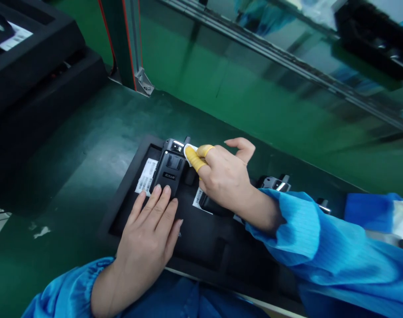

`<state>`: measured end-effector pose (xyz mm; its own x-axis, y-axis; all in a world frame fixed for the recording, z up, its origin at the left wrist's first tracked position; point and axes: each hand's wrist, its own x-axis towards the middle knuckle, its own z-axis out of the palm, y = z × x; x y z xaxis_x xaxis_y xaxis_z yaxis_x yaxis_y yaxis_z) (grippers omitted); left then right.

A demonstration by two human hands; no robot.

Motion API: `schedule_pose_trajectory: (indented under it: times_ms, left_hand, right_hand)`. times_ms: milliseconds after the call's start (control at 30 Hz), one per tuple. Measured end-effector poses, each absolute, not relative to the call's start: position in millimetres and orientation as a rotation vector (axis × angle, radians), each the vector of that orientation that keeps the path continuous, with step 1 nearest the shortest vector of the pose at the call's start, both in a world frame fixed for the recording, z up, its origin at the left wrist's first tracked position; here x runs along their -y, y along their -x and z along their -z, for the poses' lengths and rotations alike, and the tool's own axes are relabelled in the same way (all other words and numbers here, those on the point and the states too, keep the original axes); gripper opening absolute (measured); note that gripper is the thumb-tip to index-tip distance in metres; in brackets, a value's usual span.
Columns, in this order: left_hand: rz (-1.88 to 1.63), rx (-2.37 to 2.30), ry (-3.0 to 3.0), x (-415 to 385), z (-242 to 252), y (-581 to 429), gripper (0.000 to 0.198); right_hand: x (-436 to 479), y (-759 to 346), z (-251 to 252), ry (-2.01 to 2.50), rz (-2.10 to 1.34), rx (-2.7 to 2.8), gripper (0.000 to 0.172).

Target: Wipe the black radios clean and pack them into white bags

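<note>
A black handheld radio (168, 176) marked "Riton" lies back up in a black foam tray (122, 198). My left hand (148, 229) rests flat on its lower part, fingers stretched out. With yellow finger cots on, my right hand (223, 176) pinches a small white pad (188, 152) against the radio's top right corner, by the antenna stub. Beside the radio is a white barcode label (146, 176). A second black device (214, 204) sits partly hidden under my right hand, and another device (276, 183) shows past my right wrist.
Stacked black foam trays (49, 57) stand at the left. A metal-footed post (143, 81) rises behind the green table (89, 132). Along the back runs a green panel (221, 84) below a rail. A blue box (369, 212) is at the right.
</note>
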<state>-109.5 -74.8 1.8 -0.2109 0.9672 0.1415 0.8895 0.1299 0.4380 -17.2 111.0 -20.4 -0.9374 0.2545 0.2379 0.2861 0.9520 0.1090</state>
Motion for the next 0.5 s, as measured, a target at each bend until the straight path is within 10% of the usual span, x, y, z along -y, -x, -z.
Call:
schedule_pose_trajectory:
  times_ms: [500]
  left_hand:
    - [-0.658,-2.231,-1.823,75,-2,109,0.028]
  right_hand:
    - [-74,30,4,0.128,-0.044,2.842,0.035]
